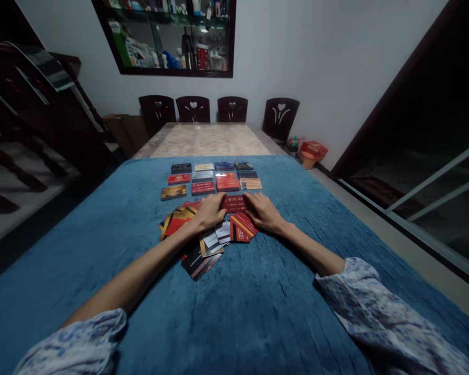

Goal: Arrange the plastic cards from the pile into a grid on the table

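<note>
Between my two hands lies a dark red card (pixel 235 203), seemingly the top of a stack. My left hand (pixel 211 211) grips its left edge, fingers bent at the far side and thumb nearer me. At its right edge my right hand (pixel 262 211) closes the same way. Just in front of them are loose red cards (pixel 242 227), white cards (pixel 223 232) and a black card (pixel 200 261). Gold and red cards (pixel 176 221) fan out left of my left hand, partly hidden by it. Neat stacks stand beyond, including an orange-red stack (pixel 227 181) and a gold stack (pixel 174 192).
A blue cloth (pixel 258 312) covers the near part of the long table, whose marbled top (pixel 207 136) shows at the far end. Dark chairs (pixel 193 108) line the far side. An orange bin (pixel 308 159) stands on the floor to the right.
</note>
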`<state>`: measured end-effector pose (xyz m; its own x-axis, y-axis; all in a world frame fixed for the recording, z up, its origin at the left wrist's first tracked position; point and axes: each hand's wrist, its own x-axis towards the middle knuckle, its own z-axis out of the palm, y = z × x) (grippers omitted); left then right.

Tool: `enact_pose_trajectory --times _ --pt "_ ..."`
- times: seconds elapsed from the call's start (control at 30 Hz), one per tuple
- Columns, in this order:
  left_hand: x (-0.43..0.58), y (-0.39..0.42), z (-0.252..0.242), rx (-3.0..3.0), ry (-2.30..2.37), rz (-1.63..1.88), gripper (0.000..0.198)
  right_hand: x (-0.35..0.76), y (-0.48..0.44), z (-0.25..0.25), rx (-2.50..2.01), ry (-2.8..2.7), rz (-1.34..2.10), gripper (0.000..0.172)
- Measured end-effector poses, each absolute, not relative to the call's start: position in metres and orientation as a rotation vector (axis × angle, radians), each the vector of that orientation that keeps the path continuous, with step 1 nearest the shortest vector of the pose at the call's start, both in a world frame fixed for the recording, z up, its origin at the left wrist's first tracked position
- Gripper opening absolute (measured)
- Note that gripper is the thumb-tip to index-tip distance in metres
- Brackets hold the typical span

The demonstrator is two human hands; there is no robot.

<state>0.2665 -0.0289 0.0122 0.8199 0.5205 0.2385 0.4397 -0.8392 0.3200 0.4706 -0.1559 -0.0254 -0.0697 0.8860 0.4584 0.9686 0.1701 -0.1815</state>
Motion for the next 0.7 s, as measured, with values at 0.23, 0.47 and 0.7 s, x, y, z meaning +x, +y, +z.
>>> enact_pose_trajectory --times 0.23,0.47,0.7 --pt "0.267 -0.03 0.016 2.707 0.694 0.441 0.051 0.476 -0.153 -0.031 -1.723 -1.934 -0.167 0.059" --pt "0.267 -0.027 0.011 2.699 0.655 0.463 0.057 0.479 -0.151 -0.035 -1.686 -1.906 -0.143 0.06" --pt "0.268 -0.027 0.011 2.717 0.62 0.444 0.054 0.477 -0.155 -0.023 -1.83 -1.931 -0.071 0.061"
